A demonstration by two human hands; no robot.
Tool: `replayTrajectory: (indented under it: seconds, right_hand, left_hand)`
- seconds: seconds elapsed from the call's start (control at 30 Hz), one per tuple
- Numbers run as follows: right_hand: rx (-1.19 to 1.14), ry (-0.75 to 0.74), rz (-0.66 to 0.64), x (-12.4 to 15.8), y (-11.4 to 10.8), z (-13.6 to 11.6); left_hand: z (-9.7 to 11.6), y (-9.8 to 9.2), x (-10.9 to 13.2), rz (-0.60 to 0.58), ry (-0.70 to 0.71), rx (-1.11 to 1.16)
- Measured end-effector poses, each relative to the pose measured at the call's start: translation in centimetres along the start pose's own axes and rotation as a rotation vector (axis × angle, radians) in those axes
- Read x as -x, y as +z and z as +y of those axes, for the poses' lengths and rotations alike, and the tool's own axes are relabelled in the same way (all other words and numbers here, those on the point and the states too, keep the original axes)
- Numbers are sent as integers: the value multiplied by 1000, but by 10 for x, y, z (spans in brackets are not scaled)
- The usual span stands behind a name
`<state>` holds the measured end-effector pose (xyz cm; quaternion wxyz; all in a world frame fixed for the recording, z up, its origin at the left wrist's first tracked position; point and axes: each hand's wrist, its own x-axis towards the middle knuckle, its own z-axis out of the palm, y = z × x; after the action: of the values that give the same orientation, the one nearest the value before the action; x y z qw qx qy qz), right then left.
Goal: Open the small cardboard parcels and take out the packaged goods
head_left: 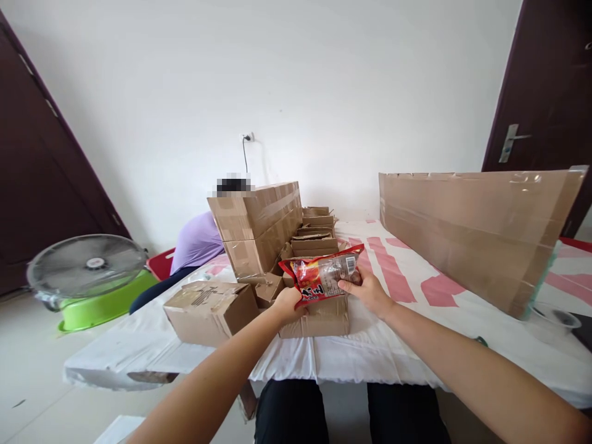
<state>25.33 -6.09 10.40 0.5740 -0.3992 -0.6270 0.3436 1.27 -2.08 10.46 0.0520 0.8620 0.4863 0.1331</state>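
Packet [330, 276], red with a clear window, held between two hands above the front open box [319, 325], right end tilted higher than left. Contact between packet and box impossible to tell. Left hand [288, 302]: grip closed on the packet's left end, fingers largely hidden. Right hand [369, 292]: grip closed on the right end, thumb across the front face, just below the barcode.

Behind the packet, a row of open boxes [316, 246], flaps raised, running back toward the wall [351, 92]. Along the left of this row, a taped carton stack [261, 225], two layers high. Nearer, left of the left hand, a closed box [197, 311] with dark print on top. Beneath all, worktop [365, 357] under a white cover with red markings. To the right, a tall cardboard panel [462, 234] standing on edge; near its front end, a clear bowl [555, 322].

Far left, beyond the worktop: fan [95, 264] above a green tub [108, 302]. Beside the stack, partly hidden, a co-worker [197, 240] in a purple top.
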Motion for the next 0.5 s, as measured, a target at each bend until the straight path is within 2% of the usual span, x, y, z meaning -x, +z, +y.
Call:
replayTrajectory:
  seconds: [0.13, 0.27, 0.4, 0.5]
  right_hand:
    - [43, 10, 41, -3, -2, 10]
    - [60, 9, 60, -3, -6, 16]
    - [48, -8, 43, 4, -8, 15]
    - [40, -33, -12, 18, -8, 12]
  left_hand:
    - [-8, 5, -13, -69, 41, -95]
    - [-11, 9, -21, -72, 91, -162]
    - [-12, 16, -21, -15, 154, -200]
    - [-12, 21, -20, 86, 197, -203]
